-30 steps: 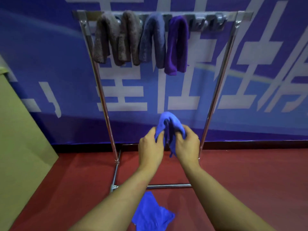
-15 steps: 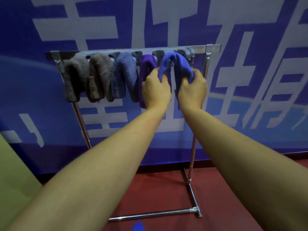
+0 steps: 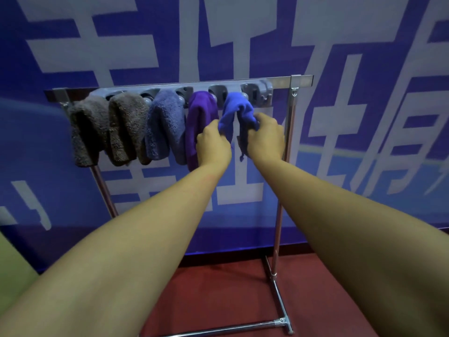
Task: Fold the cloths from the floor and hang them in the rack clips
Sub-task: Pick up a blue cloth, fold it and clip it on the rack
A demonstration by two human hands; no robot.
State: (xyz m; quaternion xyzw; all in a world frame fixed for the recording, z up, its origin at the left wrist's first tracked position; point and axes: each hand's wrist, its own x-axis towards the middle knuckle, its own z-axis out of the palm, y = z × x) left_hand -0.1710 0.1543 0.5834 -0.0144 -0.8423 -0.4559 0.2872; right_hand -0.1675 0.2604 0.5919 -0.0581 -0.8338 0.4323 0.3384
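Five cloths up on the rack [image 3: 289,147] rn, going L to R: two brown-grey fuzzy ones first, brown cloth [image 3: 85,132] at the far L end just under the corner bracket, second brown cloth [image 3: 126,127] touching it on the R. Then a grey-blue cloth [image 3: 165,125], fluffy, folded over and hanging from the clip strip [image 3: 184,90], edge pressed against the brown one beside it. Next a purple cloth [image 3: 200,122], smoother fabric, hanging longer than the rest, lower part partly hidden behind the left hand [image 3: 212,144]. Left hand w/ fingers curled, pinching the L flap of the bright blue cloth [image 3: 237,110]. Blue cloth draped in an upside-down V w/ its top tucked at the clip strip between two roller knobs, can't tell if it's properly clamped in. Right hand [image 3: 264,136] curled round the R flap of the same blue cloth, a little corner w/ a loose thread dangling below, between the two wrists. Both forearms stretched out from the bottom corners of the view. One more clip on the strip further R, just beside the blue cloth, w/ nothing in it. Chrome upright on the R side running down to a foot bar on the red floor [image 3: 230,288]. Blue banner [image 3: 364,69] w/ big white characters behind everything, greenish panel [image 3: 12,271] poking in at lower L.
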